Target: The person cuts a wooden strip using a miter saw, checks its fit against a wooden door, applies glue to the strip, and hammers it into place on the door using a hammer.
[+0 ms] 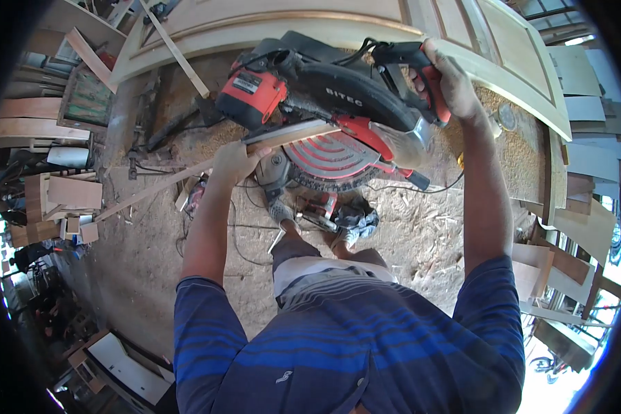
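Note:
A red and black miter saw (331, 86) marked BITEC sits on the workbench, its round slotted base (334, 160) facing me. My right hand (452, 83) is wrapped round the saw's handle at the upper right. At the saw's left side, my left hand (236, 163) grips a long thin wooden strip (155, 188). The strip slants from the lower left up to the saw, and its near part (300, 133) lies along the fence. The saw's guard (400, 141) hides most of the blade, and I cannot tell whether it touches the wood.
A large panelled wooden door (517, 52) lies behind the saw. Sawdust covers the bench (514, 155). A narrow stick (176, 48) leans at the upper left. Below, a red power tool (321, 205) and cables lie near my feet. Boards (579, 238) are stacked on both sides.

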`<state>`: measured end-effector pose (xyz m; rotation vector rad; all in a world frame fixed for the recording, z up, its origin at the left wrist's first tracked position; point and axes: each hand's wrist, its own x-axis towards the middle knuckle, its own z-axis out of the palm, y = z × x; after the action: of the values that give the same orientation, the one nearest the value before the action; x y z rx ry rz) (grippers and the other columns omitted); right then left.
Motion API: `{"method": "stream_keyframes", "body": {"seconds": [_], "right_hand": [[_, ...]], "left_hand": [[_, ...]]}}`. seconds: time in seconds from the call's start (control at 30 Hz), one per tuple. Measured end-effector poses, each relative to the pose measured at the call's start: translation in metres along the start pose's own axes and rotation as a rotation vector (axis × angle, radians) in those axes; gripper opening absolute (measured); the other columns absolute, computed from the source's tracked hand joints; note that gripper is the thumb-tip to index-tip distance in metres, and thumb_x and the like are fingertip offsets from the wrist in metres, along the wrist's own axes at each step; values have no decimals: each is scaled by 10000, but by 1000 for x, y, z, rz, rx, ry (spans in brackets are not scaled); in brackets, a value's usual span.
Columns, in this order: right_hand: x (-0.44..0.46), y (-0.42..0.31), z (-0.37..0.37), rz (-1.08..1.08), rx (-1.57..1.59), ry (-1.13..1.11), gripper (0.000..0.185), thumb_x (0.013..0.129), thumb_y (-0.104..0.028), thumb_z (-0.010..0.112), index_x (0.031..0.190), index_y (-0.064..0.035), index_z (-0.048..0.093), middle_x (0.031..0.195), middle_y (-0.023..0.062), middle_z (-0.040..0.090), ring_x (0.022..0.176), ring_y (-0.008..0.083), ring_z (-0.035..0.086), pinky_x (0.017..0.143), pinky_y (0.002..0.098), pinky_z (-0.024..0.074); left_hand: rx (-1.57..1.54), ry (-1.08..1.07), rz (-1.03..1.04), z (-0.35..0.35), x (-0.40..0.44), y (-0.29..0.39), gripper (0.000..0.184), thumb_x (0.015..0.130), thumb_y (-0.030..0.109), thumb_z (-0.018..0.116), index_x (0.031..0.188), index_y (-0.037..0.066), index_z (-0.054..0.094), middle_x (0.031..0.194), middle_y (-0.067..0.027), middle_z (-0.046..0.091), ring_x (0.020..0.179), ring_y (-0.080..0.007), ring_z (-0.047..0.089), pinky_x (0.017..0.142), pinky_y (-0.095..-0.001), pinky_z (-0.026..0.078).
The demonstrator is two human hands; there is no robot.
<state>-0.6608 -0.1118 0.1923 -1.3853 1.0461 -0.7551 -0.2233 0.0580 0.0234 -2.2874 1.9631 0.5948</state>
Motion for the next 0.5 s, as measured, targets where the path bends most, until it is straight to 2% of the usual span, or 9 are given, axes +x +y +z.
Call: {"method": "stream_keyframes", "body": {"seconds": [0.13,0.3,0.5], "right_hand": [[-4,-5,-3,16,-38,-46,703,1088,-703,488,929,-46,681,730,14,592,603,117,549,569,267,448],[-4,1,-1,-27,50,-31,670,1097,-674,512,994,-34,679,809,20,621,656,111,564,575,271,458],[-2,11,-6,-26,92,-46,649,1097,-654,534,998,-31,684,823,23,625,673,110,563,586,276,462]], "left_hand": [[-18,16,8,-5,-3,2,842,938,795,617,1057,-16,812,1029,-297,778,1053,-471,745,939,-546,571],[-19,3,-4,-6,-5,4,842,940,800,608,1104,-1,809,1048,-294,780,1057,-470,745,943,-548,570],[-32,-3,12,-6,-4,4,835,953,792,597,1126,3,806,1057,-298,778,1073,-473,739,952,-554,565]]}}
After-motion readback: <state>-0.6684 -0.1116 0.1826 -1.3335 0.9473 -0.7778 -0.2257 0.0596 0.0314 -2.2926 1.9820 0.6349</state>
